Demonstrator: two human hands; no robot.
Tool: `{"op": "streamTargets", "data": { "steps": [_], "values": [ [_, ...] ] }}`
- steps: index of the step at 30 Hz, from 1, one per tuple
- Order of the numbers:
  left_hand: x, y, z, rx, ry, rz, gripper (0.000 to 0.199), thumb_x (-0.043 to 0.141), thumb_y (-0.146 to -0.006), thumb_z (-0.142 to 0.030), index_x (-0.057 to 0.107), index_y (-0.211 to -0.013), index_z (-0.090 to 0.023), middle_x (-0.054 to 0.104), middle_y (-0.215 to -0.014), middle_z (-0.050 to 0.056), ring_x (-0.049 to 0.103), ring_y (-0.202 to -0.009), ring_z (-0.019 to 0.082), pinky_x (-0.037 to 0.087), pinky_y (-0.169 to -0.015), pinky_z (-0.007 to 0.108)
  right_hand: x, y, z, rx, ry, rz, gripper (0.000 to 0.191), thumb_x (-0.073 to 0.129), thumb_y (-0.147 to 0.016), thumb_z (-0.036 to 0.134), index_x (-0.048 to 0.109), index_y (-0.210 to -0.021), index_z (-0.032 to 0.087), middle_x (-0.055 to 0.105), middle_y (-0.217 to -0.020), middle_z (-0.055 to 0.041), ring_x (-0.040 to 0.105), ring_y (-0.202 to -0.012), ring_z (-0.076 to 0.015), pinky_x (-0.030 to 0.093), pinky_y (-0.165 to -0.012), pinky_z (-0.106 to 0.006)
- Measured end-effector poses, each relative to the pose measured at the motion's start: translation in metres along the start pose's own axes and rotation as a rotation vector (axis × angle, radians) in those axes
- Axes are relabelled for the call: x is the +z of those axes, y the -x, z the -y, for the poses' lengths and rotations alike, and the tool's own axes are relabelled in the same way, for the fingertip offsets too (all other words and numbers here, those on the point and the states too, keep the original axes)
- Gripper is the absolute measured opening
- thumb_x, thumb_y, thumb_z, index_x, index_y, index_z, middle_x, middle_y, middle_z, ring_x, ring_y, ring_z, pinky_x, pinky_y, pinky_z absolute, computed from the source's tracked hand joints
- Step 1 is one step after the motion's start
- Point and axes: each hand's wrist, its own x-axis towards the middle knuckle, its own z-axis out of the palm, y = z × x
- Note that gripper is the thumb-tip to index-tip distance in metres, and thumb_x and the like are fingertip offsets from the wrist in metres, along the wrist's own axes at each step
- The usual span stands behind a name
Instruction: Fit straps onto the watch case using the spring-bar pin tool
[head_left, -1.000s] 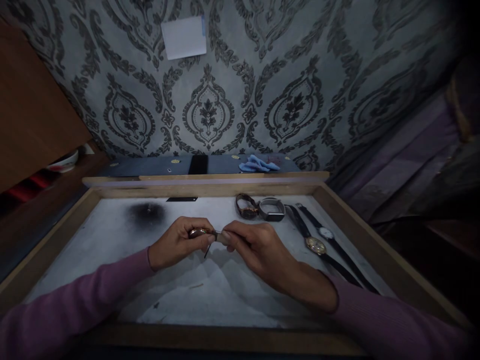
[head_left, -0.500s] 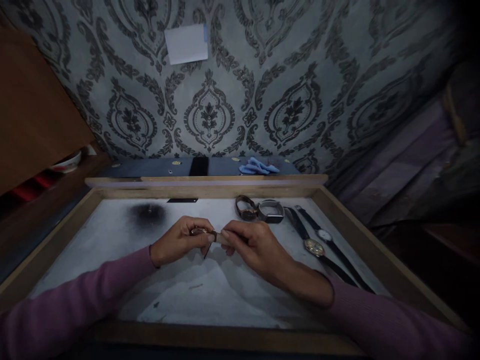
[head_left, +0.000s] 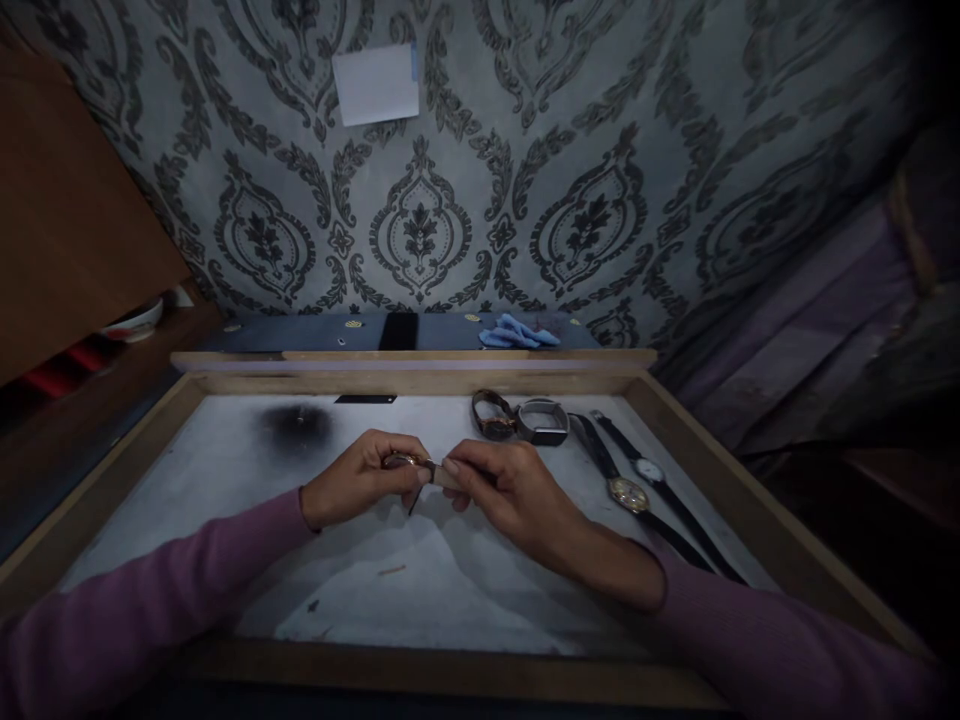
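Plainly, watches (head_left: 628,494) in tray (head_left: 420,384) beneath hands (head_left: 360,482)

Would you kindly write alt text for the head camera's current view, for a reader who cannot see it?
A person's left grip holds what looks like a small watch, while the right grip pinches a pale piece beside it, above a shallow wood-rimmed tray. On its right side lie two looped bands and two watches with dark straps laid out straight.
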Motion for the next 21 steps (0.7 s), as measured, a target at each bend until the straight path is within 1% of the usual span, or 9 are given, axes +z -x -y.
{"op": "streamTargets", "data": {
  "steps": [8,12,15,21],
  "values": [
    [-0.0009,-0.0008,0.0014,-0.012,-0.021,0.002,0.020,0.061,-0.081,-0.030,0.061,-0.073,-0.012,0.056,-0.053,-0.002,0.044,-0.049,0.008,0.032,-0.051,0.020,0.0016,0.0000,-0.0010,0.007,-0.009,0.001,0.027,0.046,-0.091,0.023,0.065,-0.074,0.013,0.064,-0.056,-0.0022,0.060,-0.051,-0.0109,0.042,-0.052,-0.020],
    [-0.0015,-0.0005,0.0011,-0.030,-0.030,0.010,0.022,0.062,-0.080,-0.033,0.061,-0.073,-0.012,0.056,-0.053,-0.002,0.043,-0.048,0.008,0.029,-0.049,0.020,0.0021,0.0012,-0.0010,0.022,-0.020,0.014,0.026,0.046,-0.091,0.023,0.064,-0.076,0.013,0.059,-0.052,0.0006,0.056,-0.046,-0.0098,0.040,-0.049,-0.019],
    [-0.0021,-0.0006,0.0011,-0.029,-0.024,0.027,0.023,0.062,-0.080,-0.034,0.061,-0.074,-0.012,0.055,-0.053,-0.002,0.042,-0.048,0.007,0.028,-0.049,0.020,0.0020,0.0014,-0.0006,0.009,-0.005,0.015,0.026,0.046,-0.091,0.021,0.065,-0.075,0.013,0.059,-0.053,0.0008,0.053,-0.043,-0.0088,0.038,-0.049,-0.019],
    [-0.0026,-0.0006,0.0017,-0.035,0.007,0.054,0.020,0.063,-0.080,-0.031,0.061,-0.074,-0.013,0.056,-0.054,-0.003,0.046,-0.049,0.007,0.033,-0.052,0.020,-0.0002,-0.0003,0.0000,-0.063,0.056,0.004,0.026,0.047,-0.090,0.018,0.065,-0.072,0.013,0.060,-0.055,-0.0001,0.051,-0.047,-0.0085,0.034,-0.049,-0.020]
  ]
}}
